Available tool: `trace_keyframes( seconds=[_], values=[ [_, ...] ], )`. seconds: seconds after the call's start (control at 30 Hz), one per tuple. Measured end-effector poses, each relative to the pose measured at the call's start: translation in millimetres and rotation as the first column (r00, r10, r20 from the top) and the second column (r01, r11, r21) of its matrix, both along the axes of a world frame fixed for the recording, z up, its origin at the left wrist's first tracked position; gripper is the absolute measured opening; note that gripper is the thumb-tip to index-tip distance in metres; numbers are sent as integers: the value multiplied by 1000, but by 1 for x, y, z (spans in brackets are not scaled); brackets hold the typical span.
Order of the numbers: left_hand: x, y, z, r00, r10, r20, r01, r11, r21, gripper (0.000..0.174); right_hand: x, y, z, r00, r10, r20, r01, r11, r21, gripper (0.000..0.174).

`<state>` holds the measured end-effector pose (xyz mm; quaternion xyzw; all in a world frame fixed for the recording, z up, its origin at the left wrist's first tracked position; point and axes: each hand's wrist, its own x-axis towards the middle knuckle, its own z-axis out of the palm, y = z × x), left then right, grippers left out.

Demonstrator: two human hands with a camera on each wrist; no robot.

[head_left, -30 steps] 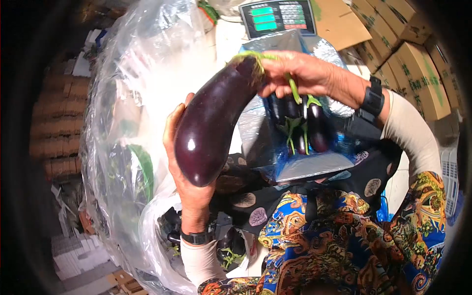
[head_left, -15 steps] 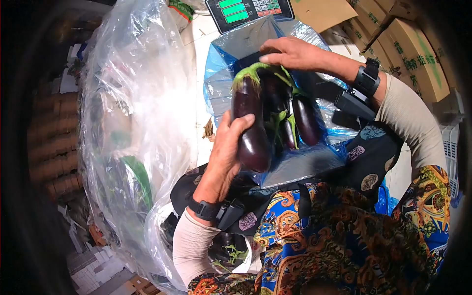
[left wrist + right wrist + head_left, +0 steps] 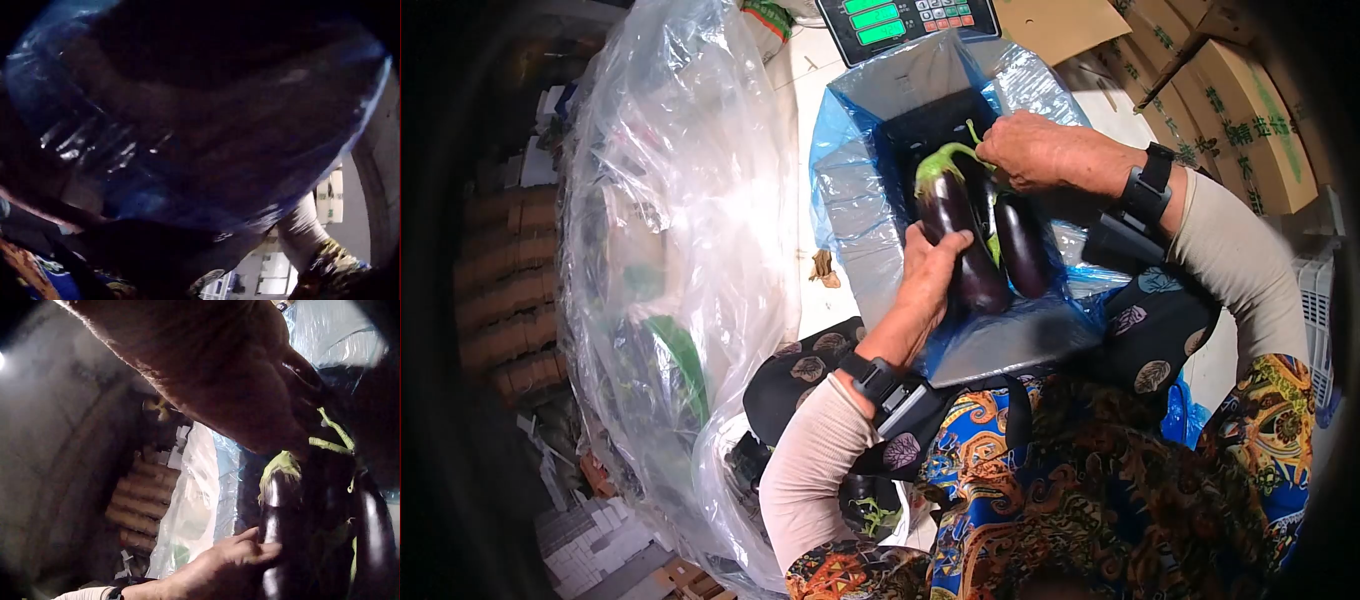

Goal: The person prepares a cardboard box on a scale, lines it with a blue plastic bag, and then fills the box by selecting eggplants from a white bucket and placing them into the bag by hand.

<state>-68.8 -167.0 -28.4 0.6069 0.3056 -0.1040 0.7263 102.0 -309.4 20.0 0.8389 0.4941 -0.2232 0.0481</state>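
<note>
The large eggplant (image 3: 950, 210) is near the centre of the frame, in a box (image 3: 1012, 352) lined with blue plastic film (image 3: 840, 160), its green stem (image 3: 943, 160) toward the top. Of my 2 hands, the left hand (image 3: 928, 265) grasps its body from the left, and the right hand (image 3: 1040, 150) pinches the stem at the upper right. Another eggplant (image 3: 1022, 250) lies just to the right. At the top edge is a scale (image 3: 908, 28) with 3 green display bars and a keypad; I cannot read its figures. At the upper right, cartons (image 3: 1245, 120) carry green Chinese characters, too small to read surely. A clear plastic sheet (image 3: 680, 200) fills the left side, and more eggplants (image 3: 868, 495) show at the lower middle, below my left sleeve (image 3: 820, 450).
</note>
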Motion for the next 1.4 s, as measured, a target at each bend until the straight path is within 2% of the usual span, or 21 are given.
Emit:
trace_keyframes(
  seconds=[0.1, 0.13, 0.2, 0.3, 0.37, 0.43, 0.5, 0.57, 0.6, 0.73, 0.8, 0.83, 0.9, 0.97, 1.0, 1.07, 1.1, 1.13, 1.2, 1.3, 1.4],
  values=[
    [-3, 2, -34, 984, -164, -65, 176, 942, 286, 56, -2, 5, -7, 1000, 6, 20, -6, 999, -35, 27],
    [-1, 2, -39, 959, -263, -109, 283, 850, 445, 70, -3, 6, -9, 999, 32, 44, -29, 998, -61, 27],
    [-2, -7, -34, 923, -317, -219, 384, 712, 587, 86, -5, 6, -10, 994, 74, 83, -65, 993, -101, 28],
    [4, -10, -27, 941, -250, -228, 338, 699, 630, 98, -9, 6, -14, 983, 131, 126, -117, 987, -114, 27],
    [5, -9, -23, 961, -219, -172, 278, 751, 599, 97, -7, 1, -22, 975, 161, 153, -151, 986, -75, 27],
    [3, -10, -17, 979, -192, -73, 197, 778, 596, 94, -5, -1, -11, 985, 115, 131, -116, 993, 0, 24],
    [0, -12, -10, 982, -173, 77, 90, 784, 614, 89, 0, -2, -6, 998, 3, 66, -11, 993, 120, 23],
    [4, -6, -8, 978, -192, 84, 93, 755, 650, 84, 6, -1, -6, 985, -156, -67, 168, 950, 264, 22],
    [6, -3, -4, 976, -197, 87, 90, 740, 666, 82, 6, -1, -3, 984, -165, -71, 178, 937, 300, 22],
    [7, -5, 13, 987, -154, 52, 102, 836, 539, 79, 10, -1, -4, 985, -160, -65, 172, 887, 428, 23],
    [8, 0, 11, 982, -173, 80, 127, 907, 402, 72, 8, -1, -5, 985, -167, -38, 165, 863, 477, 24],
    [6, 4, 10, 980, -178, 94, 138, 934, 330, 68, 8, -1, -1, 977, -192, -91, 211, 844, 493, 25],
    [7, 14, 11, 977, -169, 126, 167, 986, 25, 65, 9, -1, 7, 952, -235, -197, 304, 799, 518, 28],
    [10, 20, 7, 964, -152, 220, 218, 924, -314, 65, 15, -4, 1, 937, -212, -276, 334, 772, 541, 28],
    [9, 22, 10, 969, -146, 200, 212, 909, -360, 66, 19, -5, 0, 928, -200, -314, 350, 758, 551, 28],
    [6, 23, 16, 978, -136, 159, 194, 871, -450, 68, 27, -5, 0, 886, -260, -384, 420, 800, 428, 24],
    [4, 23, 15, 974, -163, 160, 218, 875, -433, 74, 27, -4, -2, 855, -304, -420, 467, 802, 371, 23],
    [3, 22, 14, 965, -217, 149, 253, 920, -300, 75, 27, -3, -5, 821, -349, -452, 511, 801, 311, 22],
    [5, 13, 16, 942, -318, 105, 322, 947, -23, 79, 23, 1, -10, 875, -328, -356, 455, 809, 372, 22],
    [7, 4, 30, 965, -260, -18, 261, 965, 40, 86, 20, 5, -15, 925, -311, -217, 377, 817, 435, 24],
    [10, 6, 24, 965, -263, 2, 262, 964, 37, 85, 26, 9, -22, 913, -250, -321, 379, 809, 450, 23]
  ],
)
